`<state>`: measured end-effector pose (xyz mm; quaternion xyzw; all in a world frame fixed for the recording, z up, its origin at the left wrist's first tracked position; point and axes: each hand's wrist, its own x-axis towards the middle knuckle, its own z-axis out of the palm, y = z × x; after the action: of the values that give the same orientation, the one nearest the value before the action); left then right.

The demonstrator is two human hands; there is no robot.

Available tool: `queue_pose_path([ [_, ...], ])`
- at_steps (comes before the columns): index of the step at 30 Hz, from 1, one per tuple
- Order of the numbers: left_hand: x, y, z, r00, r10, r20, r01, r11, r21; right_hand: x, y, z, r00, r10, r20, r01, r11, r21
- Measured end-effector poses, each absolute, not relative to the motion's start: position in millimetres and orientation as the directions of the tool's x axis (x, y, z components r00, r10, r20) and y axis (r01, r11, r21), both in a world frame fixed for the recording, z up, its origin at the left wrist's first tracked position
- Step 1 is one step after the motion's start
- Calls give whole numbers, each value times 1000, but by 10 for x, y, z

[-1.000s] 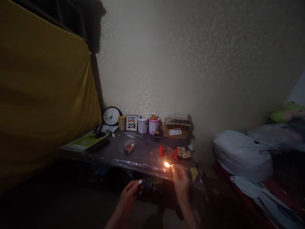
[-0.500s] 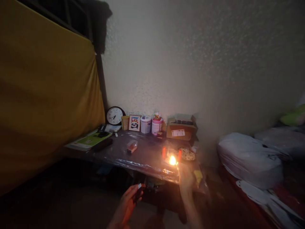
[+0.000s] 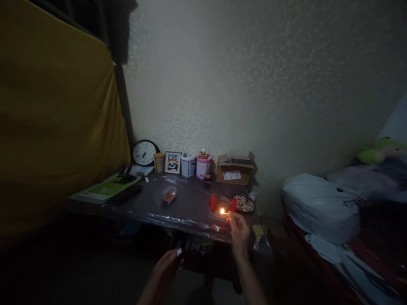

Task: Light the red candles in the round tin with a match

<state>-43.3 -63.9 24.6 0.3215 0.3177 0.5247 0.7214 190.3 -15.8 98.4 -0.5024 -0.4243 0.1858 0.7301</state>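
Between the thumb and fingers of my right hand (image 3: 240,231) is a burning match (image 3: 225,212), its small flame pointing left, over the front right of the table. Close behind the flame, two red candles, one on the left (image 3: 212,203) and one on the right (image 3: 234,204), stand upright at a round dish (image 3: 219,215). I cannot make out any flame on either candle. Low in front of the table edge, my left hand (image 3: 165,264) is closed around a small matchbox (image 3: 179,251); only its pale end shows clearly, the rest being in shadow.
A second patterned round dish (image 3: 244,203) lies right of the candles. On the dark table (image 3: 149,207) are a small wrapped box (image 3: 169,195) and a green booklet (image 3: 106,186). A clock (image 3: 144,153), tubs (image 3: 188,165) and a cardboard box (image 3: 235,171) line the wall. White bags (image 3: 319,207) sit right.
The flame has shrunk from a bright flare to a small steady one, and the room looks darker. Both hands stay closed on what they hold; the view has shifted slightly to the right.
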Motion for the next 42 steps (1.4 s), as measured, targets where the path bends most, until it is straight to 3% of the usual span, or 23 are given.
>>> queue_pose_path([
  [14, -441, -665, 352, 199, 961, -192, -551, 272, 789, 1952, 17, 1096, 515, 778, 359, -16, 427, -904],
  [42, -472, -616, 293, 193, 955, -225, -558, 295, 775, 1977, 728, 1030, 481, 681, 552, 355, 424, -833],
])
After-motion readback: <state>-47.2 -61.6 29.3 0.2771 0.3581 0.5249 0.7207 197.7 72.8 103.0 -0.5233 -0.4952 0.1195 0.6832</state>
